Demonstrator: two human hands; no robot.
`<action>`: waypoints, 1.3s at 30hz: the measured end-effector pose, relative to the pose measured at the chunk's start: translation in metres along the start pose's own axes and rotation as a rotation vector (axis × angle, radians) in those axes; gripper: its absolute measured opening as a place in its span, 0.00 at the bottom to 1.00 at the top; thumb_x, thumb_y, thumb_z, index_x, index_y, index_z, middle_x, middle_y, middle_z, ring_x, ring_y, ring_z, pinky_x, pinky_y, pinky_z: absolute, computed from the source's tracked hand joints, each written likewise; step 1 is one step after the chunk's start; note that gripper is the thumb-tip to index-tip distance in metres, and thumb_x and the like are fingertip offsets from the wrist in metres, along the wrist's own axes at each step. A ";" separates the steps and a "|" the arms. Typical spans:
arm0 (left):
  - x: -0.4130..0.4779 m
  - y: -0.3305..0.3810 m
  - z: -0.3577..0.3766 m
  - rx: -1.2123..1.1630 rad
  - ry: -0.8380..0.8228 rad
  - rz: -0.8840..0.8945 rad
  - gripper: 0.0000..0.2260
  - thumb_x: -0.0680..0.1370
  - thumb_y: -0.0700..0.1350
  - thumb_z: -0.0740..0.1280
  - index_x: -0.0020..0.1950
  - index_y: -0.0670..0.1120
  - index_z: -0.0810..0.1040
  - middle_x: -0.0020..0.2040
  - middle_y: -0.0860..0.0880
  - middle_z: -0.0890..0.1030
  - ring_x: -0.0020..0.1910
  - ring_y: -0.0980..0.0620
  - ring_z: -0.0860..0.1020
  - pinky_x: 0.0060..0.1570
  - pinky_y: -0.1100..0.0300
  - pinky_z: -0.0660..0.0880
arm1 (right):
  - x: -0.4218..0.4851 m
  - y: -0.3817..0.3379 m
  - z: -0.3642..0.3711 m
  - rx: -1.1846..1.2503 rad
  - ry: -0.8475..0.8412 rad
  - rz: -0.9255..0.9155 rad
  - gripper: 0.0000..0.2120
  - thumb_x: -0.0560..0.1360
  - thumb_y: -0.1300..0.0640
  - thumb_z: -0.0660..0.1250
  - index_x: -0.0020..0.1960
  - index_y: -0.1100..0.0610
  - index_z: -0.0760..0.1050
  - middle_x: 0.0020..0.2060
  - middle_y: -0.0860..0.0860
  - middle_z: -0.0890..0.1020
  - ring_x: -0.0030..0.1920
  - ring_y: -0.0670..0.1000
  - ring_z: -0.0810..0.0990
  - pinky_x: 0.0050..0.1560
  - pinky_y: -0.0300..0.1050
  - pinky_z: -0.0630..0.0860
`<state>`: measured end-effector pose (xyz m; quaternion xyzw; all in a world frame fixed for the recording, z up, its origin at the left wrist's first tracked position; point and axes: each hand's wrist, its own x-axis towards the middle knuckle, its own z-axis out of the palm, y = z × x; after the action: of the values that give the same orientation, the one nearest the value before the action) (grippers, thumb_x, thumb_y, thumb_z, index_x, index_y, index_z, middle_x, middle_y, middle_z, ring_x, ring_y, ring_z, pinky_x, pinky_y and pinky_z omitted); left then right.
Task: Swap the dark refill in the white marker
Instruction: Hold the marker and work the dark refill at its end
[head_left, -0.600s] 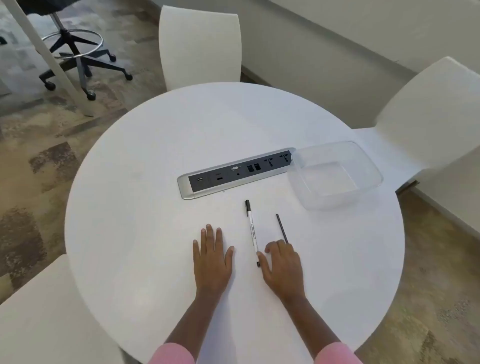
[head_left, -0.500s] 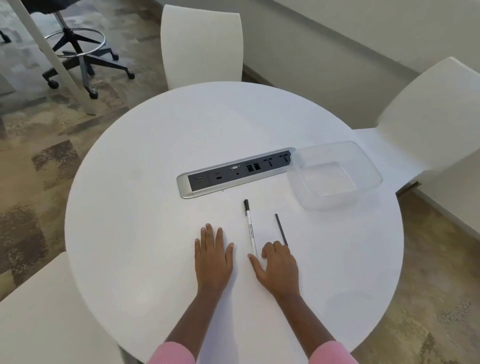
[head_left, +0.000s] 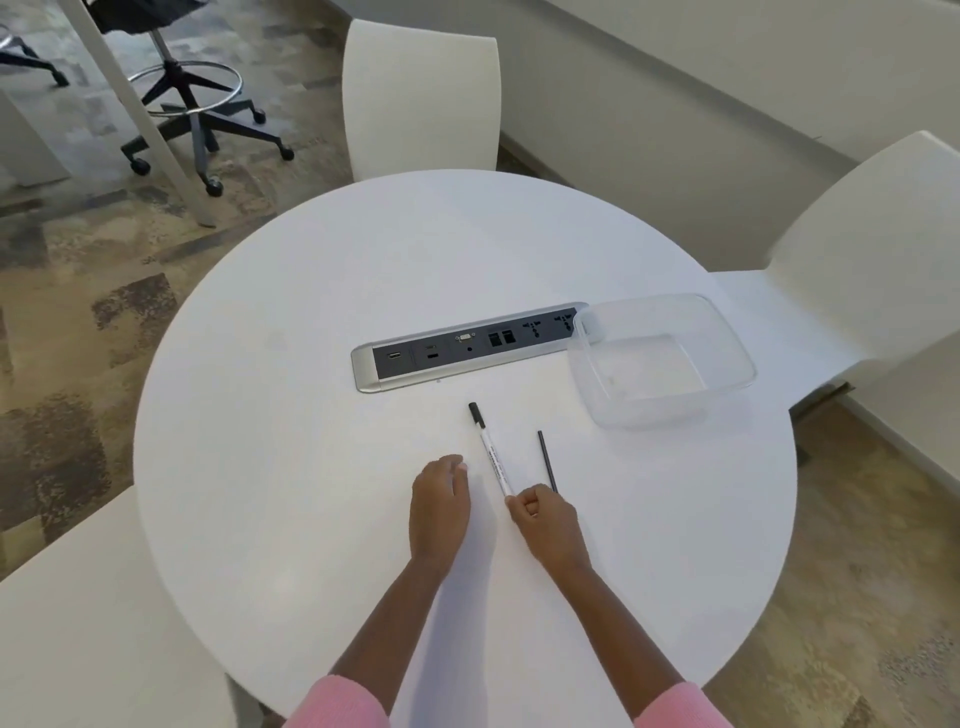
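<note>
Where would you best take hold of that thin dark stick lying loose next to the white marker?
Probably the dark refill is best pinched across its middle with fingertips coming straight down. It lies flat on the table, too thin to get under. Its near end sits close to the right hand, which is closed on the white marker, so the free far half is clearer.

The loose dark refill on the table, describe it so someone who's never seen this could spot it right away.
Start at the round white table and find the power strip set into its middle. Nearer the person lies a white marker; just right of it is the refill, a thin, bare black stick with no cap and no print.
</note>
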<state>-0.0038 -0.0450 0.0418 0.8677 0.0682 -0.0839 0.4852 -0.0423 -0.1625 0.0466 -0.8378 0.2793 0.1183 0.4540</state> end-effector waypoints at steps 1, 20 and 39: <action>0.000 0.003 0.001 -0.070 -0.015 -0.065 0.14 0.80 0.42 0.56 0.59 0.40 0.77 0.57 0.46 0.79 0.58 0.48 0.75 0.54 0.64 0.67 | -0.001 -0.001 -0.004 0.048 -0.005 0.007 0.08 0.75 0.55 0.63 0.40 0.59 0.72 0.34 0.49 0.77 0.35 0.48 0.73 0.30 0.34 0.68; -0.014 0.038 -0.009 -0.960 -0.280 -0.376 0.04 0.77 0.39 0.63 0.46 0.42 0.78 0.35 0.50 0.84 0.32 0.57 0.81 0.36 0.67 0.79 | -0.027 -0.025 -0.050 0.631 -0.267 0.237 0.21 0.79 0.47 0.56 0.37 0.60 0.76 0.27 0.50 0.72 0.28 0.47 0.68 0.31 0.36 0.69; -0.031 0.070 -0.001 -1.138 -0.144 -0.233 0.05 0.77 0.34 0.62 0.44 0.41 0.77 0.35 0.50 0.85 0.38 0.55 0.83 0.42 0.66 0.79 | -0.021 -0.053 -0.045 0.937 -0.090 0.318 0.19 0.77 0.53 0.59 0.29 0.56 0.63 0.21 0.46 0.59 0.18 0.44 0.56 0.18 0.34 0.54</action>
<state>-0.0200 -0.0821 0.1067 0.4495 0.1645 -0.1457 0.8658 -0.0314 -0.1695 0.1175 -0.4849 0.4071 0.0839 0.7695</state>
